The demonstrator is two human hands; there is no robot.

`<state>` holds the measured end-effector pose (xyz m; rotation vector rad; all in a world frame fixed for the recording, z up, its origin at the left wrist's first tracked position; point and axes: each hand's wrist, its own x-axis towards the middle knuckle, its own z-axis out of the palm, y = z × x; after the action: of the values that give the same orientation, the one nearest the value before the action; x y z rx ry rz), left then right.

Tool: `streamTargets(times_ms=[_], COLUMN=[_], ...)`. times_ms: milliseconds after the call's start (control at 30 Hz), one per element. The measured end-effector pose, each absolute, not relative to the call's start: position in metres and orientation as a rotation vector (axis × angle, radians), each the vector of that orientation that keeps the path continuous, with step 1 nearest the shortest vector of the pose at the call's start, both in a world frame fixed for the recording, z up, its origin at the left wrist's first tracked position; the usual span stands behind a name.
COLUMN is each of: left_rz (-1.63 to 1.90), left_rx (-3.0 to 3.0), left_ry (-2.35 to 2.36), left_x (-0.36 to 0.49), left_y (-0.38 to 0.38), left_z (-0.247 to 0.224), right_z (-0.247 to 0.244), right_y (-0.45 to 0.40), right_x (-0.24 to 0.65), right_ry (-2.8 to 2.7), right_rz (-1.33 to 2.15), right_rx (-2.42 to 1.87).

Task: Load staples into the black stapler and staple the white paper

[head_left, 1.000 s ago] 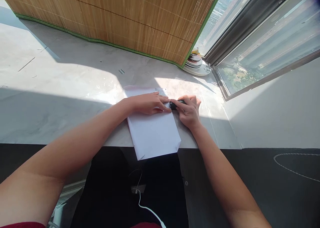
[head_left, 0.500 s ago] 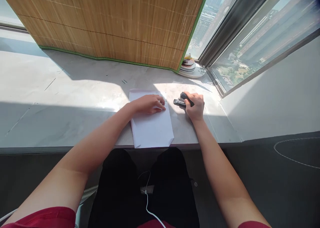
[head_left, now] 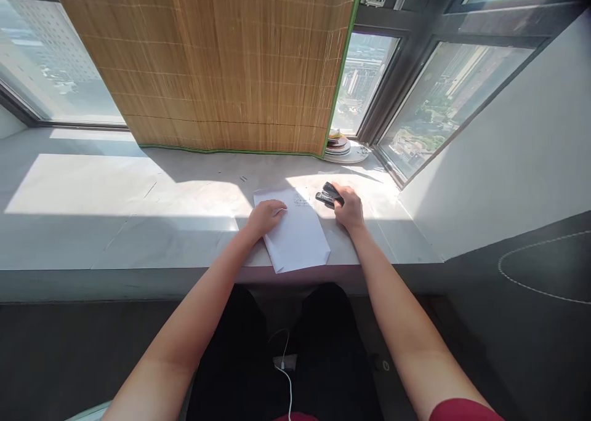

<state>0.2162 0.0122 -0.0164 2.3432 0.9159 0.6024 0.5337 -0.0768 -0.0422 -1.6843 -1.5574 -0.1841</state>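
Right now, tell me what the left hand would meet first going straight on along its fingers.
Past the paper beneath it, the left hand would probably meet the stapler in the right hand first; the stapler's height above the sill is hard to tell.

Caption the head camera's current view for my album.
Left hand on white paper, right hand holding a black stapler, at a partly sunlit ledge.

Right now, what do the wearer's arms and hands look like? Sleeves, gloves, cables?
Left hand and right hand: five-fingered human hands, no gloves. Wrists and forearms uncovered; no watch or markings visible. Dark red sleeve at the right arm's upper end; no left sleeve in frame. White cable hangs between the legs, none on the arms.
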Motion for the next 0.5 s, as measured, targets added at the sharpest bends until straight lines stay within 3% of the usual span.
streamTargets(times_ms=[233,500], left_rz=[0.507,0.729], left_rx=[2.31,2.095], left_ry=[0.941,0.945], left_x=[0.198,0.197], left_y=[-0.001,0.013], left_z=[-0.024,-0.037], right_z=[-0.024,-0.014], right_y=[-0.09,-0.101], right_x=[0.509,0.411], right_ry=[-1.369,-1.565], right_rz=[-0.143,0.242], right_rx=[-1.538,-1.379])
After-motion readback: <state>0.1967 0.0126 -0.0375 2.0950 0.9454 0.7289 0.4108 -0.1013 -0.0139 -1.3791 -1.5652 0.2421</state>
